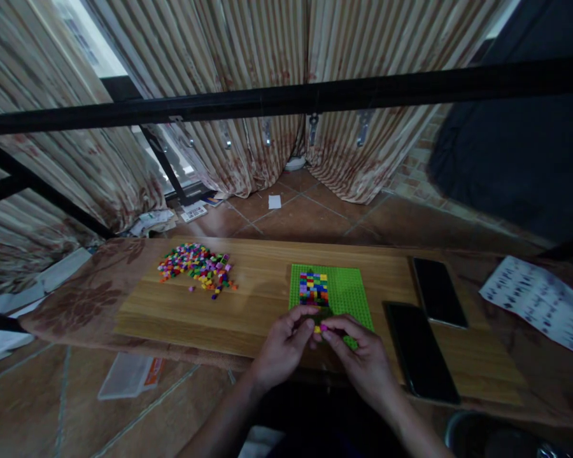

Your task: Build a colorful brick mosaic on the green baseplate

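**Two hands pinch small bricks at the near edge of a green baseplate**

Both forearms rise from the bottom of the view and meet over the near side of the worktop [181, 312]. Left hand [285, 346] has its fingers curled in, thumb and fingertips pressed together at the point where it meets the other hand. Right hand [365, 356] is curled the same way, its fingertips closed on a tiny brick [319, 328] that shows yellow with a touch of pink; it is too small to tell whether this is one piece or two. The fingertips of both hands touch each other there, right over the near edge of the green baseplate [348, 289].

On the baseplate's left part sits a block of coloured bricks [314, 289], laid in rows of red, yellow, blue and purple, just beyond the hands. The rest of the plate is bare green studs.

A loose heap of mixed bricks [198, 264] lies well apart to the left, on the same wooden surface. To the right of the baseplate lie two dark phones [423, 350], screens up, side by side, and further right a printed sheet [539, 305]. A black bar [286, 98] crosses the view above, with striped curtains [248, 63] behind it.
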{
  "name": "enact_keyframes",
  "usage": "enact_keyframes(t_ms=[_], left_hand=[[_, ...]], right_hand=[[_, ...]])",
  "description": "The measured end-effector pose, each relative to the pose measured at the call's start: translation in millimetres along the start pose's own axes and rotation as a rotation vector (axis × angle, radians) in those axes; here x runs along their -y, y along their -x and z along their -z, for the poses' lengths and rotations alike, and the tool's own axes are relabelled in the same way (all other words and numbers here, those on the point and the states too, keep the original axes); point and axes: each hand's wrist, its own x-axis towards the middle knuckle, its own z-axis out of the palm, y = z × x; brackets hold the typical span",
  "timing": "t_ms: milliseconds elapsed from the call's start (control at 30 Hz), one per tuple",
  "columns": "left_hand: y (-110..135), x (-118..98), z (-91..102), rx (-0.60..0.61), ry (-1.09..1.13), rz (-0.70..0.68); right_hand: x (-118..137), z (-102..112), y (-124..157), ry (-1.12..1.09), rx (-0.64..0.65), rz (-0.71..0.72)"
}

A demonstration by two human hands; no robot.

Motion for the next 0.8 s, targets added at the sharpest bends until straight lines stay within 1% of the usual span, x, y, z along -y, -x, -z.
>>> enact_keyframes(t_ms=[100, 233, 333, 467, 567, 667, 733, 800], left_hand=[[4, 1, -2.8, -0.026, -0.004, -0.007], [13, 2, -7.2, -0.081, -0.140, -0.054], [21, -1, -10.2, -0.130, -0.339, -0.046], [34, -5, -9.7, -0.131, -0.616, 0.022], [47, -4, -1.9, -0.066, -0.701, 0.065], [63, -3, 12.4, 0.000, -0.776, 0.128], [74, -4, 24.2, 0.008, -0.830, 0.207], [85, -4, 36.7, -0.009, -0.837, 0.263]], right_hand=[[-4, -5, 4, -0.064, -0.071, -0.057], [-5, -13, 11, -0.114, -0.108, -0.134], [-2, -14, 15, -0.039, -0.071, -0.102], [0, -19, 21, 0.139, 0.023, -0.042], [-4, -31, 29, 0.147, 0.098, -0.074], [-10, -54, 39, 0.087, 0.156, -0.145], [-13, -71, 44, 0.069, 0.191, -0.162], [-13, -89, 48, 0.054, 0.245, -0.148]])
